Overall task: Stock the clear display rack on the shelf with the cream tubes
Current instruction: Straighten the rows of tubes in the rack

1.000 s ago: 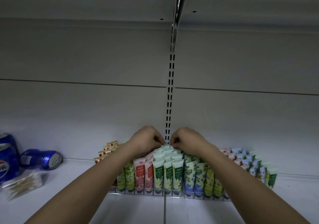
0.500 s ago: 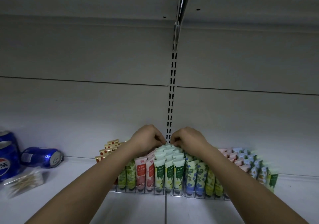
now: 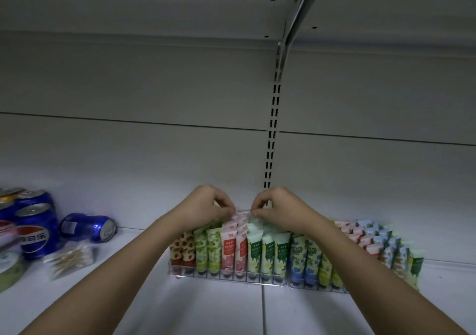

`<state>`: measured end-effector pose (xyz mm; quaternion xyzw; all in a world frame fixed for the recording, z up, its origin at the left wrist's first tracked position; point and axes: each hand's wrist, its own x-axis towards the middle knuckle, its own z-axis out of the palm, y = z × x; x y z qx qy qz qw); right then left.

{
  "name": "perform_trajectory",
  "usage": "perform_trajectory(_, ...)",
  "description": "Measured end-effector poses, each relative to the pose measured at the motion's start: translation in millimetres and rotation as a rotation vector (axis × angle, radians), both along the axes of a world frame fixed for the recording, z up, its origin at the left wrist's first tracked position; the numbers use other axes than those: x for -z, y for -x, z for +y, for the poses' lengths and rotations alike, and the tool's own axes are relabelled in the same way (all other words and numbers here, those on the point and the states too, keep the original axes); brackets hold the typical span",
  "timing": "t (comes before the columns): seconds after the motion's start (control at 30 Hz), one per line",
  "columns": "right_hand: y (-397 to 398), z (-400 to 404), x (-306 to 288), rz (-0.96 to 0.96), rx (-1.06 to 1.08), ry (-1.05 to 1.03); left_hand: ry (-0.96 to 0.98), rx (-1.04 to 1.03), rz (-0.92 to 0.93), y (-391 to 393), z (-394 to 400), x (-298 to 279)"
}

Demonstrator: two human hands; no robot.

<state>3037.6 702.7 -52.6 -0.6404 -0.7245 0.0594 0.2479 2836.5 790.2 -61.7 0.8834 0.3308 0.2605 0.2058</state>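
Honestly, both hands, left (image 3: 206, 205) and right (image 3: 277, 207), pinch back-row tubes (image 3: 240, 216) mid-frame, probably seating them straight in the rack (image 3: 231, 279).

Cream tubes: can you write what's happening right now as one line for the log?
step: stocking | left hand: pinching back-row cream tubes | right hand: pinching same | clear display rack: front rows full
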Motion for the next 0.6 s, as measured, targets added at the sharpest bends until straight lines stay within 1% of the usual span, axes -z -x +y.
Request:
perform_trajectory(0.13,21,-8,8,0.012,-0.032,0.082,0.02,0.019,0.066,14,-14,14)
perform_trajectory(0.33,38,-17,12,-0.005,-0.02,0.071,-0.11,0.014,0.139,15,-22,31)
perform_trajectory(0.6,47,-20,6,-0.033,0.047,0.094,-0.057,-0.001,0.129,12,-20,35)
